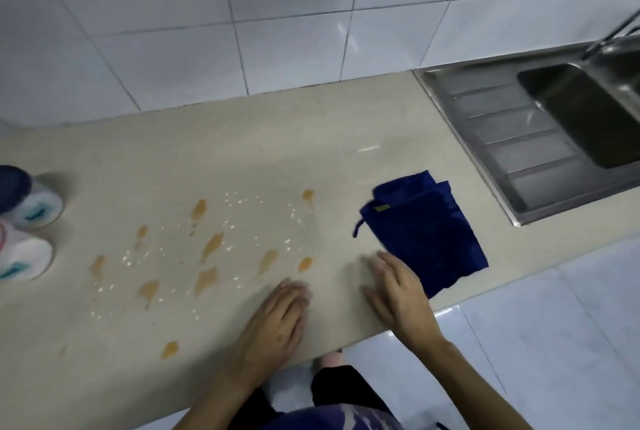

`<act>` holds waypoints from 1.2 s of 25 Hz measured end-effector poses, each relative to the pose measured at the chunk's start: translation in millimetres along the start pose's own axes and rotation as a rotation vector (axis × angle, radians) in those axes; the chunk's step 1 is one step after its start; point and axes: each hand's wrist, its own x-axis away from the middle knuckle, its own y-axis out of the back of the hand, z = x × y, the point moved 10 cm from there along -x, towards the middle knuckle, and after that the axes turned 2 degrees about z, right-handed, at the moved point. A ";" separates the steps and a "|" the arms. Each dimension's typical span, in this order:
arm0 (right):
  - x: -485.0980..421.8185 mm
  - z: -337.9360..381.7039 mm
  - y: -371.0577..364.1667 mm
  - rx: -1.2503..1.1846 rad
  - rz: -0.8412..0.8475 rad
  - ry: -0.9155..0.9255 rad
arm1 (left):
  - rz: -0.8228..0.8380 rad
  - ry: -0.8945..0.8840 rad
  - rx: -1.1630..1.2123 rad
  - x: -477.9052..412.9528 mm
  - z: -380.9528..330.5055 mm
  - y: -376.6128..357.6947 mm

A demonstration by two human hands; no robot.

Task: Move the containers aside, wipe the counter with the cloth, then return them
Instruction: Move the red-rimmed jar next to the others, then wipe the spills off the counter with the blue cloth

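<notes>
Two white containers stand at the counter's far left edge: one with a dark blue lid (26, 201) behind, one with a red-rimmed lid (20, 255) in front. A folded dark blue cloth (424, 230) lies on the beige counter (242, 152) near its front edge, to the right. Orange-brown stains (211, 246) and water droplets spread over the counter's middle. My left hand (277, 319) hovers empty over the front of the counter, fingers apart. My right hand (398, 294) is empty too, fingers spread, just left of the cloth's near corner.
A steel sink (588, 111) with a ribbed drainboard (512, 139) fills the right end, a tap (613, 31) above it. White tiled wall (277, 31) runs behind the counter. Pale floor tiles (554, 343) show below the counter's front edge.
</notes>
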 end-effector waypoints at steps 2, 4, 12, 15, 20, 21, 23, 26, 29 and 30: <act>-22.3 -53.8 19.3 0.061 -0.045 -0.075 | -0.025 -0.044 -0.017 -20.8 -17.1 -9.5; -44.1 -105.7 30.5 0.131 -0.013 -0.182 | -0.021 -0.057 -0.043 -35.9 -29.6 -14.7; -54.9 -113.1 0.5 0.331 0.167 -0.227 | -0.002 0.109 -0.009 -35.1 -13.3 -23.9; -44.2 -48.2 -26.7 0.315 0.206 -0.083 | 0.003 0.175 -0.005 -14.9 3.2 -19.1; -33.2 82.8 -94.1 0.339 0.227 0.064 | -0.038 0.307 0.001 45.8 49.1 21.4; -37.3 97.6 -102.2 0.336 0.221 0.064 | -0.056 0.327 0.005 61.4 61.3 31.7; -43.7 106.3 -110.2 0.339 0.208 0.039 | -0.093 0.371 0.017 93.3 87.6 51.7; -43.9 78.6 -101.4 0.359 0.196 -0.034 | -0.144 0.428 0.009 134.8 127.3 74.7; -44.0 57.9 -88.9 0.338 0.201 -0.140 | -0.166 0.463 -0.017 172.1 164.6 88.3; -44.2 60.5 -88.9 0.340 0.198 -0.172 | -0.174 0.469 -0.020 181.2 174.2 91.1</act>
